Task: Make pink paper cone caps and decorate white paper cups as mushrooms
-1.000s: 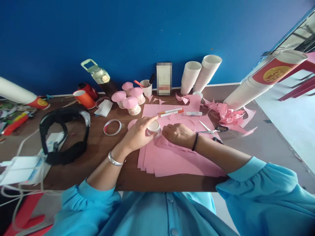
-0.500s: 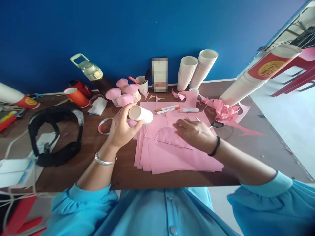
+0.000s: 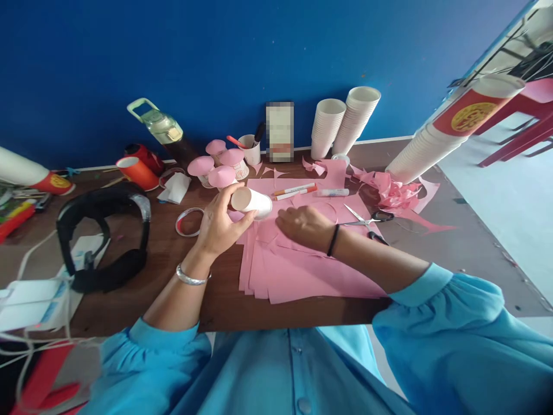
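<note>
My left hand (image 3: 219, 226) is wrapped round a white paper cup (image 3: 260, 204), which lies tilted with its open end towards the left. Close to the cup's base is my right hand (image 3: 305, 226), its fingers curled down above the pink paper sheets (image 3: 319, 282); the fingertips are hidden, so anything in them cannot be made out. Beyond the left hand stand several small paper cups topped with pink paper cones (image 3: 223, 175). Scissors (image 3: 359, 222) rest spread on the paper to the right of my right wrist. Several markers (image 3: 295, 191) lie behind my hands.
Tall stacks of white cups (image 3: 328, 129) stand by the blue wall near a phone (image 3: 280, 132). Pink scraps (image 3: 395, 193) and a long sleeve of cups (image 3: 432, 147) lie right. Left are tape (image 3: 190, 222), a black headband-like ring (image 3: 103, 236), a bottle (image 3: 166, 129) and an orange cup (image 3: 137, 174).
My right hand has moved left across the pink paper, nearer the cup, and its fingers are more curled. The scissors now show more fully. My left hand still holds the cup.
</note>
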A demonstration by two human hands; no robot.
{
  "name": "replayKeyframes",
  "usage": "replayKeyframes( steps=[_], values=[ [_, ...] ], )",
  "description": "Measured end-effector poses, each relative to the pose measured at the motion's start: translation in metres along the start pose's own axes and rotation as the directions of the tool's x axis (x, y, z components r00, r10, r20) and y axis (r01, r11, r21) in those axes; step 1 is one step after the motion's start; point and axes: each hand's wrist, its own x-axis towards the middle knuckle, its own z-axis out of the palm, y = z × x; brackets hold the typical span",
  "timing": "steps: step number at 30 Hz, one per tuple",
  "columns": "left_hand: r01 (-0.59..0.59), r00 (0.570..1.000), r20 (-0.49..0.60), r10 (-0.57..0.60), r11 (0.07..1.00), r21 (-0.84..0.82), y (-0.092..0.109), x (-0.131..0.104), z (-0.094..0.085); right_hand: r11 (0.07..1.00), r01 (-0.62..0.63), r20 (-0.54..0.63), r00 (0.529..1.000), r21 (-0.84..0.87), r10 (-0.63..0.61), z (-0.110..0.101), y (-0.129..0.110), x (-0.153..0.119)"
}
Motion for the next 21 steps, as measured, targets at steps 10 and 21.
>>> replayKeyframes(
  steps=[10,21],
  values=[
    [-0.018,1.000,0.010,0.018,0.999,-0.027,0.001,-0.001,0.002,1.000,-0.006,0.131,0.991,0.031,0.002,-0.017,0.028,-0.023],
    [-0.010,1.000,-0.026,0.009,0.999,-0.042,0.004,-0.002,0.001,0.974,-0.221,0.071,0.972,-0.040,0.224,-0.012,0.016,-0.005]
  ],
)
